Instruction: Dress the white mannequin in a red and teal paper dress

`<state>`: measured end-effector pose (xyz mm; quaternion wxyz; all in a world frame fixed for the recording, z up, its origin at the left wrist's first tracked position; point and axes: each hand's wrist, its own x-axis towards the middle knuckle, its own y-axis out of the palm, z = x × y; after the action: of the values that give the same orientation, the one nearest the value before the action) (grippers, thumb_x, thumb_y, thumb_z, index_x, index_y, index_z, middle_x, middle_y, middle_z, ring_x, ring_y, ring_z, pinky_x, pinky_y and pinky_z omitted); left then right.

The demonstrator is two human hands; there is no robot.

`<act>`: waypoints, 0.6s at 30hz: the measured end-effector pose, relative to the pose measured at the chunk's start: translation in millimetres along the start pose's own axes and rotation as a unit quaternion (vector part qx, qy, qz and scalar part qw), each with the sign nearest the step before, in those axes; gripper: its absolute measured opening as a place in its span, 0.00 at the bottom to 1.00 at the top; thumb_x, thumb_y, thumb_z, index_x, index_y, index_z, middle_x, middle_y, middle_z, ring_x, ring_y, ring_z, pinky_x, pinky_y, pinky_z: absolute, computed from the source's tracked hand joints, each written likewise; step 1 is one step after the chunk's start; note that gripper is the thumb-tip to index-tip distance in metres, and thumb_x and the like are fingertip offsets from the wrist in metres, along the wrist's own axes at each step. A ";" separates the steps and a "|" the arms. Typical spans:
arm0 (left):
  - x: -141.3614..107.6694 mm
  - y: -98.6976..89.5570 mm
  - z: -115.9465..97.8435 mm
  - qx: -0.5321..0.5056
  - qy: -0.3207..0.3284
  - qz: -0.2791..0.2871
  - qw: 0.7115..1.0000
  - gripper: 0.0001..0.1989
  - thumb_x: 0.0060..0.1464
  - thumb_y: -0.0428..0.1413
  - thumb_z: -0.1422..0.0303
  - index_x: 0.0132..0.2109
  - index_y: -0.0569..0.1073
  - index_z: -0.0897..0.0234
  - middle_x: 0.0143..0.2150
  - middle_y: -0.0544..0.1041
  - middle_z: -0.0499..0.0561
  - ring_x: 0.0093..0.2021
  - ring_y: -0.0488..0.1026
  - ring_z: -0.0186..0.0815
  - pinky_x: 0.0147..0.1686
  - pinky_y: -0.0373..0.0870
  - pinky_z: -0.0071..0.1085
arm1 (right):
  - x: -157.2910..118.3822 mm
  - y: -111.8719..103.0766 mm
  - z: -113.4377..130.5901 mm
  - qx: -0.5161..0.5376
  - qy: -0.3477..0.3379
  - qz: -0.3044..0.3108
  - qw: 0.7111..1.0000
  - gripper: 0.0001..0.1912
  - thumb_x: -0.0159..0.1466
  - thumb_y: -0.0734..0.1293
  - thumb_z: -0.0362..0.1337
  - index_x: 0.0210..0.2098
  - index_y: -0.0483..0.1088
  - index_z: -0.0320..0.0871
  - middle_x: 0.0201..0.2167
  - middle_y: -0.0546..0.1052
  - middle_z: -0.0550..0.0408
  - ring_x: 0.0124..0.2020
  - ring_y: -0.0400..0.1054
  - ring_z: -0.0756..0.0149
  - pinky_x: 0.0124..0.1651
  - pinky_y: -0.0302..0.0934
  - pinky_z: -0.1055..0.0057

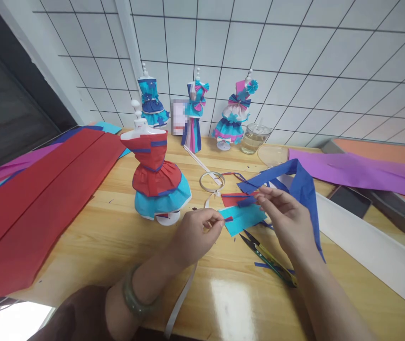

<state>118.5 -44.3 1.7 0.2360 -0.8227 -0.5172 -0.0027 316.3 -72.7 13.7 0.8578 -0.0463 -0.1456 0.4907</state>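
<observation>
My left hand [200,232], fingers pinched, holds a small red and blue strip [228,219] over a light blue fabric piece [243,219]. To its right, my right hand [283,213] has thumb and fingertips closed around the end of a dark blue strip [247,202]. Beneath it lies a red fabric piece [229,200]. Thread snips [268,258] with yellow and green handles rest on the table below the hands. A small dress form [156,170] in a red and light blue dress stands left of my hands.
Three more dressed forms [231,118] stand along the tiled wall, beside a lidded glass cup [255,139]. Red fabric [46,203] covers the left side. A metal ring [212,182], blue fabric [303,189], white fabric [369,246], and a phone [349,202] lie on the table [106,251].
</observation>
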 end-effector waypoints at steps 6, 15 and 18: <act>-4.5 -1.2 -9.5 0.029 0.070 0.042 0.996 0.07 0.52 0.51 0.75 0.30 0.73 0.64 0.29 0.77 0.49 0.32 0.72 0.33 0.36 0.67 0.29 | -9.6 14.0 -11.1 -0.121 -0.092 0.091 0.984 0.10 0.61 0.64 0.41 0.37 0.72 0.42 0.34 0.78 0.50 0.34 0.72 0.61 0.37 0.67 0.63; -12.5 4.0 -14.7 0.052 0.197 0.090 0.975 0.06 0.51 0.51 0.76 0.31 0.72 0.65 0.30 0.78 0.50 0.32 0.74 0.33 0.38 0.66 0.29 | -5.3 23.7 -9.2 -0.233 -0.193 0.170 0.938 0.08 0.62 0.62 0.35 0.36 0.73 0.45 0.34 0.78 0.50 0.38 0.72 0.57 0.41 0.65 0.60; -14.6 4.7 -14.8 0.064 0.208 0.108 0.970 0.07 0.52 0.51 0.76 0.32 0.73 0.64 0.30 0.79 0.50 0.32 0.74 0.33 0.39 0.66 0.28 | 4.9 25.9 -4.1 -0.305 -0.235 0.201 0.901 0.10 0.63 0.60 0.32 0.38 0.73 0.43 0.36 0.77 0.48 0.38 0.71 0.57 0.40 0.65 0.61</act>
<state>119.3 -64.1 9.4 0.3893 -0.8382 -0.3640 -0.1154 298.4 -54.9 5.1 0.6256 -0.2169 -0.4732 0.5811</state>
